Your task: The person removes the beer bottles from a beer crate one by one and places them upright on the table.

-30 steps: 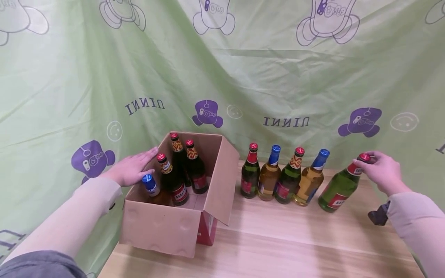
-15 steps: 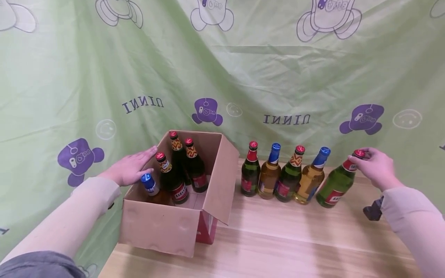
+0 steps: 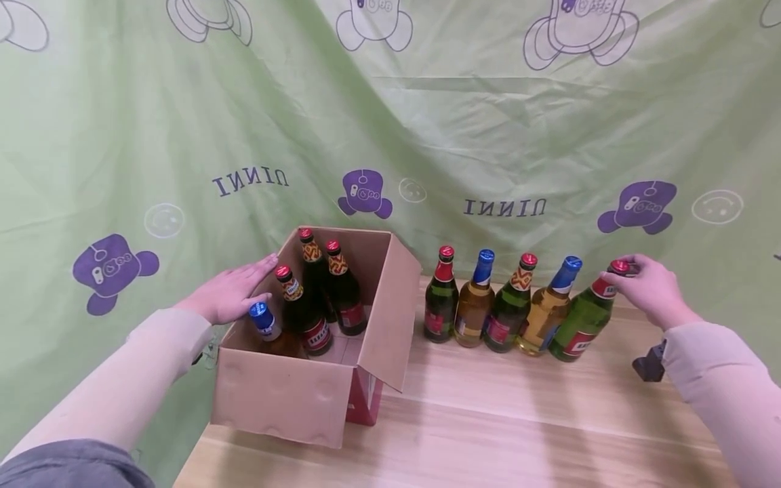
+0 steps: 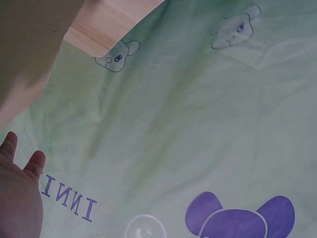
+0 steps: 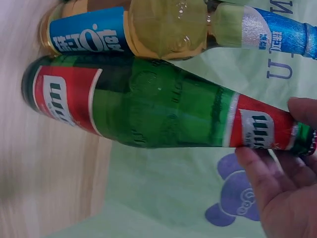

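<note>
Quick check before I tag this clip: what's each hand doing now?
Left hand: open, at the cardboard box's edge.
Right hand: holding the rightmost green bottle by its neck.

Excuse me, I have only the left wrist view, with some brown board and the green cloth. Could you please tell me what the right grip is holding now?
Observer: The right grip holds a green bottle by its neck.

Operator: Thank you. From my side I cannot look inside the cardboard box. Which bottles are visible there?

Observer: In the cardboard box, the head view shows four bottles, three with red caps and one with a blue cap.
</note>
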A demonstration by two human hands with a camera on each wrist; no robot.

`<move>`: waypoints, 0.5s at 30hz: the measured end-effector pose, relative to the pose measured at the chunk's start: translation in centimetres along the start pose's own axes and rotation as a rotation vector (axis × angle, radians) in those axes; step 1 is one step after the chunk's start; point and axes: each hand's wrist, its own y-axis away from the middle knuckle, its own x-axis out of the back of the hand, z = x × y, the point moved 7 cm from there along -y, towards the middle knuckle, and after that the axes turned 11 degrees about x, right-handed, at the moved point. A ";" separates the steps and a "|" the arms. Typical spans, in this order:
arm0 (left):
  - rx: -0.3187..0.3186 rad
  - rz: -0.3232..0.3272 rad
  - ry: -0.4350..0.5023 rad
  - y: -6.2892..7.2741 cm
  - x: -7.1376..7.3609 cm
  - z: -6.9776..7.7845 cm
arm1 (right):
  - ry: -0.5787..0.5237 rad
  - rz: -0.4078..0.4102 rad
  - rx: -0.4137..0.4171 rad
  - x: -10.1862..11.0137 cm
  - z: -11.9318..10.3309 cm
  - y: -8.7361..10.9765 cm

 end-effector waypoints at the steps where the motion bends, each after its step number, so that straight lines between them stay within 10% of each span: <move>1: -0.004 0.004 -0.001 0.0 0.1 0.0 | 0.000 -0.011 0.013 0.1 -0.3 -0.2; 15: -0.012 0.016 -0.025 0.4 0.4 0.3 | -0.061 -0.003 0.132 0.8 -11.7 -6.1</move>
